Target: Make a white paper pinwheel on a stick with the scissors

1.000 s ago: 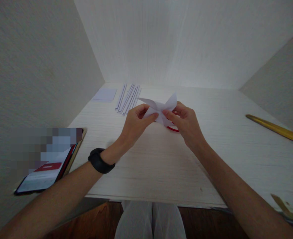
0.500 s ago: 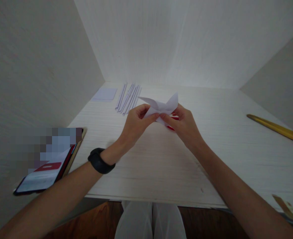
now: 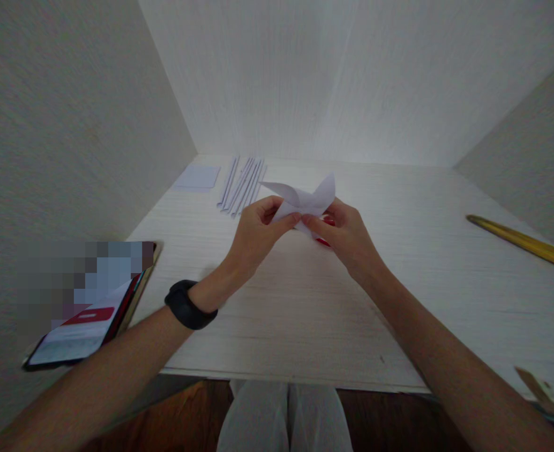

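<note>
Presently, paper (image 3: 308, 201) held over worktop (image 3: 277, 320), near mid-view, two corners flaring upward. Left hand (image 3: 258, 231): fingers pinched on paper's left side. Right hand (image 3: 345, 231): fingers pinched on its right side; thumb tips close together. Red object (image 3: 324, 242), partly hidden behind right thumb. Rolls (image 3: 242, 188) lie beyond left hand, beside sheet (image 3: 198, 177).

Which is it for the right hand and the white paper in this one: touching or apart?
Touching. The head view shows the right hand holding the white paper, its thumb lying over the near side.
</note>
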Demonstrator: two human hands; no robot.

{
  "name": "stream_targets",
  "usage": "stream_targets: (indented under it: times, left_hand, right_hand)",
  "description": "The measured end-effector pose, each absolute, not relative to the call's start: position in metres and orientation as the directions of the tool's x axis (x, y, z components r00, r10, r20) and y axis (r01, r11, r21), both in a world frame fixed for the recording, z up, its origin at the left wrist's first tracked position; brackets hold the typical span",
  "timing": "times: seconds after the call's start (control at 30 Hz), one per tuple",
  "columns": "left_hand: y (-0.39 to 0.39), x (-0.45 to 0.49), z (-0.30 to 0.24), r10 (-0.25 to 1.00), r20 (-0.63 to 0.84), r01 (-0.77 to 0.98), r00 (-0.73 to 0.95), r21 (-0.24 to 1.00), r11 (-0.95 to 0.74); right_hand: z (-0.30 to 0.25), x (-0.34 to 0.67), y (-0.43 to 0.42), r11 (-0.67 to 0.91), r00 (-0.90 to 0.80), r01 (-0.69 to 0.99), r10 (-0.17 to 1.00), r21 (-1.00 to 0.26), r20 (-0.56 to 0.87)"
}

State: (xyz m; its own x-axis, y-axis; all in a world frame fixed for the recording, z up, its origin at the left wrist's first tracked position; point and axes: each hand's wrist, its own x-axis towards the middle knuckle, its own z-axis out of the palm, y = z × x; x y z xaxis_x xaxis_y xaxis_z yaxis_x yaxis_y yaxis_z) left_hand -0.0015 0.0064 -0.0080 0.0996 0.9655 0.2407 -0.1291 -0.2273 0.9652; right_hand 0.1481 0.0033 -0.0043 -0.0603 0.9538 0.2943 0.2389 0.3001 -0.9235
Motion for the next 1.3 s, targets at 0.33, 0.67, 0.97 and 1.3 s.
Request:
stream_targets:
  times: [0.33, 0.67, 0.97, 1.3]
  left_hand:
    - [0.0070, -0.0019, -0.0099, 0.957, 0.258, -0.156, 0.132, 0.959, -0.237]
    - [0.0047, -0.0010, -0.0052, 0.961, 0.254, -0.130, 0.113, 0.962, -0.239]
    - [0.0061, -0.0013, -0.0054, 0.964, 0.247, -0.143, 0.103, 0.962, -0.231]
    - [0.0068, -0.0039, -0.0066, 0.960, 0.255, -0.145, 0.120, 0.961, -0.237]
  right_hand:
    - [-0.0071, 0.1489, 0.0052, 0.298, -0.046, 0.185, 0.955, -0.937, 0.294]
    - [-0.0093, 0.1512, 0.0071, 0.291, -0.021, 0.227, 0.956, -0.929, 0.294]
    - [-0.0108, 0.1522, 0.0086, 0.291, -0.029, 0.210, 0.956, -0.933, 0.292]
    - [-0.0107, 0.1530, 0.0086, 0.287, -0.001, 0.186, 0.956, -0.940, 0.292]
